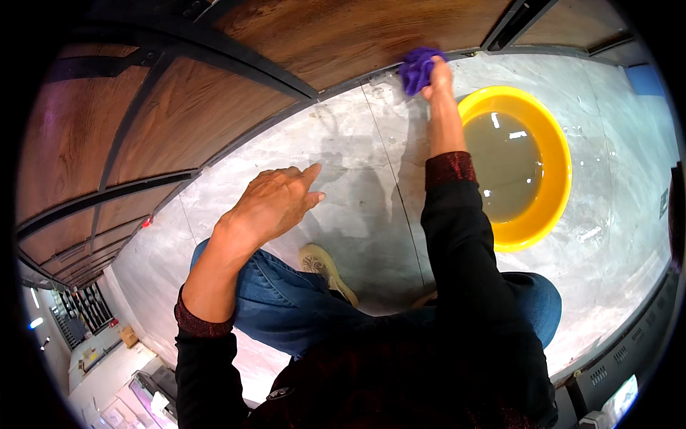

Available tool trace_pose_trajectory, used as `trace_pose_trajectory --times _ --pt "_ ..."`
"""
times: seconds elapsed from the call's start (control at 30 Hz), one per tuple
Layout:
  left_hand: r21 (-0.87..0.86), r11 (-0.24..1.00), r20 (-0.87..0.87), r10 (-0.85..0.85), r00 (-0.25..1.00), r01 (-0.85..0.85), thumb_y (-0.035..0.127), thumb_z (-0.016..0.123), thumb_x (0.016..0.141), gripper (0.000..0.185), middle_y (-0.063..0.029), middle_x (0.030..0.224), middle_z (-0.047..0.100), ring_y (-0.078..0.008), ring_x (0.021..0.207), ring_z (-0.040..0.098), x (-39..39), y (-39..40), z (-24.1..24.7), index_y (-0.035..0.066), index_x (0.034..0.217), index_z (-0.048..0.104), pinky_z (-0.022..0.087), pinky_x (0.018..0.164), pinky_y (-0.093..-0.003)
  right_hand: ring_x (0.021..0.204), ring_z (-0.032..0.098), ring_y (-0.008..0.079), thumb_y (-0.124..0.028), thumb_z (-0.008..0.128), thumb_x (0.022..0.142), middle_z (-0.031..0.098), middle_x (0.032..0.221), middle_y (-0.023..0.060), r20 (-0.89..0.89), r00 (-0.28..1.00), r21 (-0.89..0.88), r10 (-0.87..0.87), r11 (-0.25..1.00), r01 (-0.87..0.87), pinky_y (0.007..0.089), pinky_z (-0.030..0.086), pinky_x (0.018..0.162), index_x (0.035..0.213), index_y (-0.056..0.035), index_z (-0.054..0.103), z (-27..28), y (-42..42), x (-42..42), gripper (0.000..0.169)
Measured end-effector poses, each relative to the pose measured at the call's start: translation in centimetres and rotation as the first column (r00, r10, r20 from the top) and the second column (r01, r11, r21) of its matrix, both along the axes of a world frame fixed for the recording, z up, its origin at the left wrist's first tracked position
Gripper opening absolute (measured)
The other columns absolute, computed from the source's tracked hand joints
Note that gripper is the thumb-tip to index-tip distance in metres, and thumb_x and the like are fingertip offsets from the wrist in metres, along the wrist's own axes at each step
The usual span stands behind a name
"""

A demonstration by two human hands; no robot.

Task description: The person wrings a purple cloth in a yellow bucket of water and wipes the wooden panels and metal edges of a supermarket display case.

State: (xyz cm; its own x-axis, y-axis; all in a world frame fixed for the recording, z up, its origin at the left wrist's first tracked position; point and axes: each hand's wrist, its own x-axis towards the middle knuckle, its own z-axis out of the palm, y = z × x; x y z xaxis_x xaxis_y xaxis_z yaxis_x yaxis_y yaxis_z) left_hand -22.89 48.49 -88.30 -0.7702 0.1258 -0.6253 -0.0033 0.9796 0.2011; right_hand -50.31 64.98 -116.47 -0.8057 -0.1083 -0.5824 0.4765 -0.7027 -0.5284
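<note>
My right hand (440, 78) grips a bunched purple cloth (417, 71) against the lower edge of a brown wood-grain panel (364, 32) in a black metal frame. Just right of my right forearm, a round yellow plastic basin (557, 166) stands on the grey floor tiles (370, 214), with murky water (501, 166) in it. My left hand (273, 201) hangs above the floor over my left knee, fingers partly spread and holding nothing.
Framed wood-grain panels run along the left and top. My shoe (321, 263) stands on the tiles below my left hand. Water drops lie right of the basin. Grey vented equipment (605, 370) lines the lower right; a cardboard box (128, 337) is far left. A blue object (646, 80) stands upper right.
</note>
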Motion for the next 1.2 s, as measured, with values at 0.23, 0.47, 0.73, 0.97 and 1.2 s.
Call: trace_pose_trajectory --times 0.23,0.47,0.73,0.97,1.2 --pt "0.031 0.999 -0.016 0.014 1.0 -0.013 0.025 0.056 0.089 0.046 -0.0236 0.093 0.063 -0.036 0.088 0.061 0.3 0.4 0.7 -0.001 0.126 0.049 0.047 0.081 -0.0411 0.062 0.055 0.0196 -0.02 0.046 0.088 0.06 0.083 0.0106 0.047 0.967 0.382 -0.251 0.899 0.215 0.036 0.048 0.056 0.093 0.0031 0.056 2.3 0.7 -0.3 0.026" --pt "0.036 0.999 0.046 -0.005 0.999 0.004 0.026 0.056 0.09 0.046 -0.0223 0.095 0.063 -0.0363 0.09 0.06 0.0 1.4 0.1 0.001 0.127 0.048 0.047 0.082 -0.0415 0.058 0.054 0.0185 -0.02 0.048 0.087 0.058 0.077 0.0047 0.114 0.992 0.256 0.057 0.963 -0.085 0.0332 0.047 0.052 0.097 -0.0027 0.056 1.7 -7.7 5.4 0.022" --pt "0.036 0.999 0.038 -0.038 0.999 0.037 0.027 0.053 0.091 0.044 -0.0224 0.091 0.061 -0.0379 0.089 0.059 -0.9 1.8 -0.5 0.0 0.125 0.048 0.046 0.081 -0.0431 0.105 0.057 0.0315 -0.025 0.046 0.091 0.049 0.122 0.0242 -0.011 0.997 0.856 0.08 0.515 -0.032 0.0392 0.051 0.08 0.124 0.0063 0.04 3.1 6.3 -5.7 0.046" --pt "0.049 0.995 0.092 -0.086 0.992 0.082 0.028 0.051 0.092 0.043 -0.0219 0.089 0.061 -0.0371 0.088 0.058 -2.4 3.1 -0.5 -0.001 0.124 0.048 0.046 0.079 -0.0437 0.106 0.048 0.0411 -0.014 0.045 0.089 0.032 0.127 0.0283 -0.266 0.958 0.824 -0.109 0.49 0.284 0.0386 0.041 0.091 0.139 0.0025 0.018 -0.1 1.1 -3.4 0.059" --pt "0.086 0.994 0.095 -0.081 0.992 0.072 0.028 0.052 0.092 0.044 -0.0218 0.089 0.061 -0.0365 0.088 0.058 -2.1 3.1 -1.7 -0.001 0.125 0.047 0.045 0.08 -0.0432 0.096 0.05 0.0441 -0.009 0.047 0.085 0.037 0.114 0.0346 -0.225 0.973 0.91 0.047 0.367 0.193 0.0424 0.04 0.088 0.139 0.005 0.019 3.5 0.2 -0.4 0.062"
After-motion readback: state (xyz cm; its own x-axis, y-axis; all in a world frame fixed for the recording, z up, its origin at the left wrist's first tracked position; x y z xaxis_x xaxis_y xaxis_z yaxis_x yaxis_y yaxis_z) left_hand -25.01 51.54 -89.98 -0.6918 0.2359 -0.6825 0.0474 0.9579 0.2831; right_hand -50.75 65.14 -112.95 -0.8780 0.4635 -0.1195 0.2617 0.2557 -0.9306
